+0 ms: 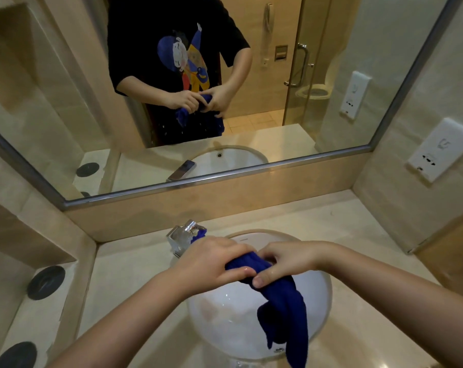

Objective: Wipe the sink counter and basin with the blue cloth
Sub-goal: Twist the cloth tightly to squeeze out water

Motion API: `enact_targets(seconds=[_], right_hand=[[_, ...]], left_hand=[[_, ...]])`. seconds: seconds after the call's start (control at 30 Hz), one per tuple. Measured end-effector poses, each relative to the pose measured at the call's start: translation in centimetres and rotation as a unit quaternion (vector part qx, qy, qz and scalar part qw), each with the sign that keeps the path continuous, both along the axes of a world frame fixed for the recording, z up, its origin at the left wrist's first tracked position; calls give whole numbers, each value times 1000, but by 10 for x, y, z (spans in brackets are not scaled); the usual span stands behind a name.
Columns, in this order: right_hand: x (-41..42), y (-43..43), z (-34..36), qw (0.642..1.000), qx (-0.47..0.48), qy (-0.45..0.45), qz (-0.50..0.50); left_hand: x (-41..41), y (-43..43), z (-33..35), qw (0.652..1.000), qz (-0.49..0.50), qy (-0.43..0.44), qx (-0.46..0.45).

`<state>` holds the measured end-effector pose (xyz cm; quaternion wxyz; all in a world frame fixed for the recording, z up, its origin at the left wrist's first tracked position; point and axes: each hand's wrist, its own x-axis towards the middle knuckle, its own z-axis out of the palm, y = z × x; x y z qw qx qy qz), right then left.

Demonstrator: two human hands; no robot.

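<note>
Bathroom vanity: beige counter (pixel 134 264), white basin (pixel 219 309). L hand (pixel 211 261) + R hand (pixel 286 258) both clenched round twisted blue cloth (pixel 283 301), held over basin. Prob. wringing, so drips land in bowl.

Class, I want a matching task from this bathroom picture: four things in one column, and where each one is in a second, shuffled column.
Column one
1 blue cloth
2 faucet
3 socket plate
4 black discs

Column two
A on the right wall
B on the left ledge
C gripped by left hand and right hand above the basin
D behind the basin's back-left rim

Pairs: 1-C, 2-D, 3-A, 4-B
</note>
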<state>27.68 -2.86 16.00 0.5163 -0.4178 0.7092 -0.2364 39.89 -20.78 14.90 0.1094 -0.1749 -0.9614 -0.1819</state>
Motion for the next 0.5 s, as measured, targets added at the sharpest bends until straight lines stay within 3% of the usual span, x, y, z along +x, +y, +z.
enact_targets(seconds=[0.17, 0.27, 0.37, 0.5], right_hand=[[7, -3, 0, 993, -16, -114, -16], [13, -1, -1, 984, -15, -178, -27], [15, -4, -1, 990, -19, -126, -53], [16, -9, 0, 994, 3, -29, -101]], left_hand=[[-2, -7, 7, 995, -41, 82, -37], [-5, -5, 17, 992, -54, 87, -67], [-7, -3, 16, 997, -14, 61, -50], [-13, 3, 4, 995, 75, -41, 47]])
